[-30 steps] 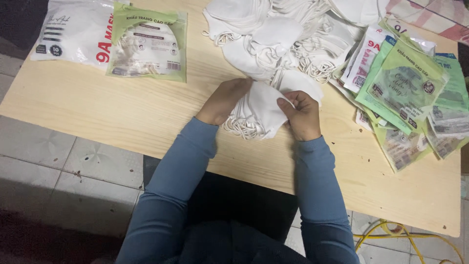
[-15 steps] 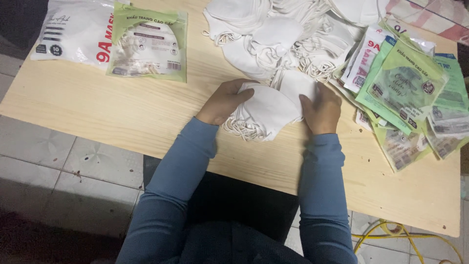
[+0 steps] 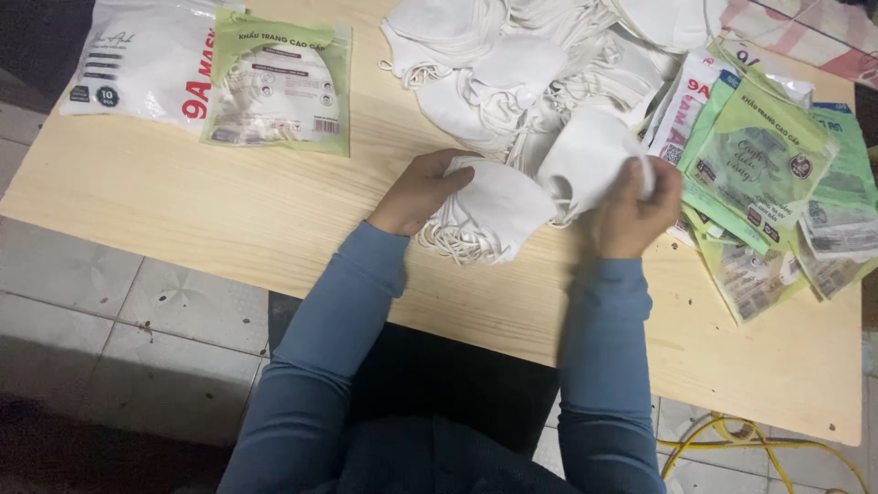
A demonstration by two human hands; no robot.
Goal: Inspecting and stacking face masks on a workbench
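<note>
Left grip (image 3: 422, 190) clasping mask stack (image 3: 485, 215), right grip (image 3: 631, 206) pinching mask (image 3: 590, 160)

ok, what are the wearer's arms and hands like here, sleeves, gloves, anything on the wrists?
Both arms wear long, close-fitting sleeves of plain blue-grey fabric, with no print or markings, ending at the wrists in snug cuffs. The left hand and right hand are bare: no gloves. No watch, band or ring shows. No cables or straps run along either arm.

The right hand (image 3: 631, 210) has lifted off the small stack of white masks (image 3: 489, 215), moved toward three o'clock, and now pinches a single mask (image 3: 590, 160), raised beside it
</note>
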